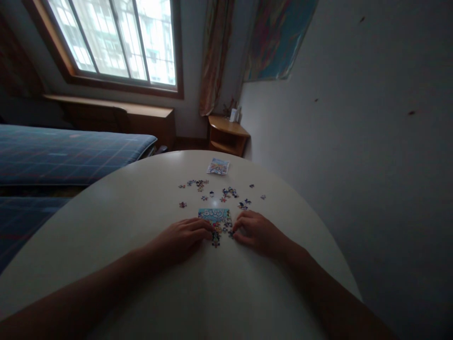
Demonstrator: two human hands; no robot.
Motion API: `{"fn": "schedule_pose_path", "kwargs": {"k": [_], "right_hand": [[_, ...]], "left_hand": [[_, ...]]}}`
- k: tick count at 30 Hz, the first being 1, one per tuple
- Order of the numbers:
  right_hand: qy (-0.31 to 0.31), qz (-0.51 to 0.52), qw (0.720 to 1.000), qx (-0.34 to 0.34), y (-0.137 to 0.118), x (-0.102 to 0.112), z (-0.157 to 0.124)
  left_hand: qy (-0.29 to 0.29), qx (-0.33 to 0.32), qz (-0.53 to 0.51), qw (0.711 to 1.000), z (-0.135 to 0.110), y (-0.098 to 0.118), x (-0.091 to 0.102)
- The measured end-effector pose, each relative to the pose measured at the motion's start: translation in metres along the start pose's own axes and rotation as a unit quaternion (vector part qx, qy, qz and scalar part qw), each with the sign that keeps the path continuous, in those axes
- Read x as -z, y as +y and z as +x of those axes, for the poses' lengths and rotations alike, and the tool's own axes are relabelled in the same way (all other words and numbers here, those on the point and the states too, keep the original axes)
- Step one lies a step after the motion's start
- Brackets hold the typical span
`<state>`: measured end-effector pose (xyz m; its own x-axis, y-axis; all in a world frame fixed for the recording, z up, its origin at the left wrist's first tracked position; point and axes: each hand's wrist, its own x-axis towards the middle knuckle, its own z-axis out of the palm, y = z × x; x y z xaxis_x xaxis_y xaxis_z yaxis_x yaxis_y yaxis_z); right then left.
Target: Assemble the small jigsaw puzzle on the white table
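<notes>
A partly assembled jigsaw puzzle (215,218) with a blue top lies on the round white table (141,212). My left hand (184,236) rests palm down at its left edge, fingers stretched toward the pieces. My right hand (256,231) sits at the puzzle's right edge, fingers curled with the tips pressed onto the lower pieces. Several loose puzzle pieces (226,192) are scattered just beyond the puzzle. A small picture card (218,166) lies farther back.
A bed with a blue checked cover (63,151) stands to the left. A wooden corner shelf (226,134) and a wooden ledge under the window (120,38) are behind the table. A grey wall runs along the right.
</notes>
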<state>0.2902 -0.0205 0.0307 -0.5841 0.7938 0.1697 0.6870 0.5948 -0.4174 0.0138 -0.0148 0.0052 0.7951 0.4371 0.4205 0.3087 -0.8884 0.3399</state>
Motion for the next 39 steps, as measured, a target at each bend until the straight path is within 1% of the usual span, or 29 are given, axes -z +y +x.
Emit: {"fn": "schedule_pose_path", "kwargs": {"k": [4,11,16,21,24,30,33,37,39], "right_hand": [[0.029,0.0,0.999,0.013,0.004,-0.007,0.004],[0.035,-0.003,0.999,0.025,0.007,-0.005,0.004],[0.054,-0.015,0.998,0.018,0.007,-0.007,0.005],[0.054,-0.028,0.998,0.011,0.006,-0.009,0.007],[0.069,-0.031,0.997,0.014,0.005,-0.009,0.006],[0.07,-0.025,0.995,0.065,0.012,-0.012,0.006],[0.071,-0.049,0.993,0.086,0.015,-0.011,0.006],[0.05,-0.099,0.986,0.123,0.012,-0.006,0.004],[0.037,-0.1,0.986,0.127,0.009,-0.004,0.004]], "left_hand": [[-0.005,0.002,0.017,1.0,-0.002,-0.002,-0.002],[0.01,-0.003,0.012,1.0,-0.003,-0.004,-0.004],[0.008,0.0,0.016,1.0,-0.003,-0.003,-0.004],[0.004,0.001,0.018,1.0,-0.003,-0.003,-0.004],[0.003,0.001,0.012,1.0,-0.002,-0.003,-0.004],[0.001,0.0,0.014,1.0,-0.002,-0.003,-0.003],[0.001,0.0,0.013,1.0,-0.002,-0.003,-0.003],[0.003,0.004,0.01,1.0,-0.002,-0.003,-0.003],[0.003,0.005,0.009,1.0,-0.002,-0.003,-0.004]]}}
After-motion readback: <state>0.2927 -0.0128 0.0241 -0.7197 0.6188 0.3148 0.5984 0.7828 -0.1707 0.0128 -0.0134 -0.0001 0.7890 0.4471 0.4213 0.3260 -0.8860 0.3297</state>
